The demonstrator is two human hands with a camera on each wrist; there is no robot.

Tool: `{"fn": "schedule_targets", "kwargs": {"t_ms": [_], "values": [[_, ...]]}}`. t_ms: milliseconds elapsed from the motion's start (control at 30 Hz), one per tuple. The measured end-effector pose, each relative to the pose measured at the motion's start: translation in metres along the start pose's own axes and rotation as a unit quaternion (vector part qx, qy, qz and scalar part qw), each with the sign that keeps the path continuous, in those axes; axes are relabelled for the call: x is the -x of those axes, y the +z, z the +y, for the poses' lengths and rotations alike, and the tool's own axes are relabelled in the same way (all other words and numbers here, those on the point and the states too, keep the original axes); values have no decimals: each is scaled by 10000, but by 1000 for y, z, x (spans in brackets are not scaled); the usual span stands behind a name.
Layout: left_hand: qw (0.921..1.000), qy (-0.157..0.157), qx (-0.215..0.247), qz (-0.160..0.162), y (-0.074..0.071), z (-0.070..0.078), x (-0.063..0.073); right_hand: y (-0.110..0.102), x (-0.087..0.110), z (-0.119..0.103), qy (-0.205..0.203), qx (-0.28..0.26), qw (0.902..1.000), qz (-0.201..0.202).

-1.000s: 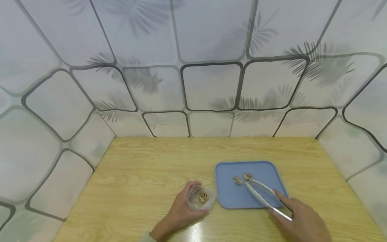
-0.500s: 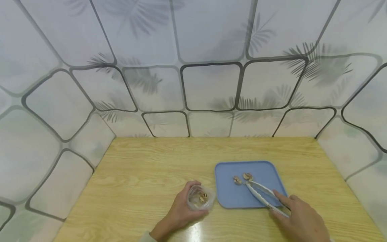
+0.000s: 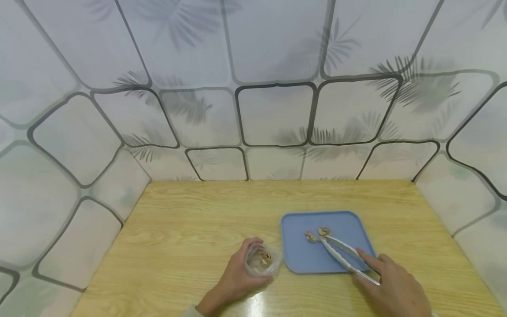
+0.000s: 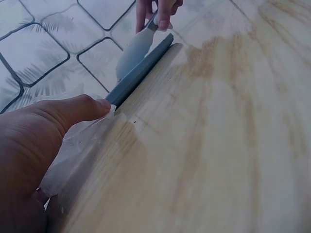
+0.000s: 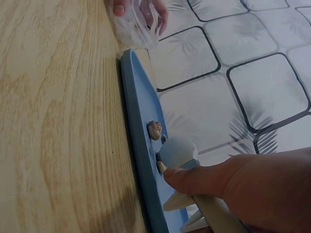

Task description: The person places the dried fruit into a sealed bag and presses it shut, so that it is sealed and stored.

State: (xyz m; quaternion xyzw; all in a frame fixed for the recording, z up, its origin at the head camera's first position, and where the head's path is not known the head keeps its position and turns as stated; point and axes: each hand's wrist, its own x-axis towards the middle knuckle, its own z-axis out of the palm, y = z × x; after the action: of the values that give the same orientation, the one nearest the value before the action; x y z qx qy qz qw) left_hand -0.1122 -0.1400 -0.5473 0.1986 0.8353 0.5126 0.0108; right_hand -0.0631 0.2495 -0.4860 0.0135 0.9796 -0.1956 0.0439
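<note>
The left hand (image 3: 241, 273) curls round a round-mouthed clear plastic container (image 3: 277, 259) with crinkled sides, thumb and fingers on opposite sides. Inside it lie a few brown nut pieces (image 3: 265, 259). The right hand (image 3: 396, 286) grips a pair of tongs (image 3: 342, 260) with pale tips and metal handles. Its tips reach over the blue tray (image 3: 305, 262), right at the front of one walnut piece (image 3: 324, 230). Another walnut piece (image 3: 310, 237) lies just left of the tips. In the right wrist view the pale tong head (image 5: 179, 151) partly covers the nuts.
The tray lies on a wood-grain table (image 3: 198, 220), just right of the container. Behind the table and along both sides stands a pale patterned wall covering (image 3: 273, 114) with dark outlines and leaf prints.
The right hand and tongs have shifted very slightly left, and the tips sit a little nearer the left walnut piece. The left hand and its container stay in place.
</note>
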Motion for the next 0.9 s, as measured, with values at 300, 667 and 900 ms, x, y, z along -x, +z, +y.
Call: {"fn": "schedule_targets", "kwargs": {"t_ms": [300,667,900], "values": [[10000,68,-14,9,0,0,0,0,5,-5,-416,-110,9975,564],[10000,-32,55,21,-1,-1,2,3,10,-24,-858,-289,9890,1169],[9999,115,116,-35,0,-3,0,7,14,-39,-1046,-470,9854,1256]]}}
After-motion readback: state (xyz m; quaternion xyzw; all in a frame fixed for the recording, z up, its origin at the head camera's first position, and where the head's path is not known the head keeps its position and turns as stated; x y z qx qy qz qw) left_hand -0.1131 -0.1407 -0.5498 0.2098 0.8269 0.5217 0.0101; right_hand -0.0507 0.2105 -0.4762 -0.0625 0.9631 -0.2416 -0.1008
